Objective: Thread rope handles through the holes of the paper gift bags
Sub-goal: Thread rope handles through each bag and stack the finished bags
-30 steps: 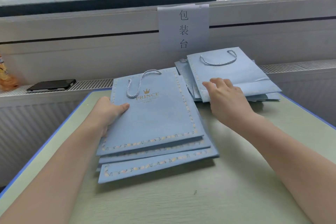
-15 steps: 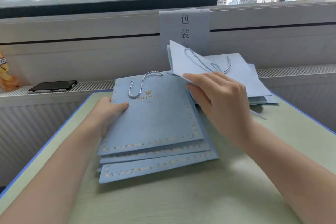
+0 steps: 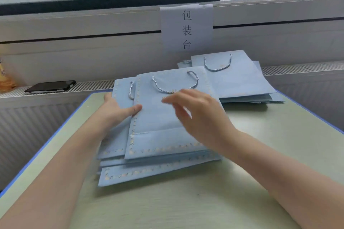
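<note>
Resting flat: matte paper bag [image 3: 167, 117], twisted rope handle [image 3: 175, 84].

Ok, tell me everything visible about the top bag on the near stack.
The top bag is pale blue paper, folded flat, with a gold patterned border along its left and bottom edges. A twisted blue-white rope handle loops from two holes near its far edge. It lies slightly askew on the stack of similar bags. The left hand touches its left edge with the thumb; the right hand is blurred above it.
</note>
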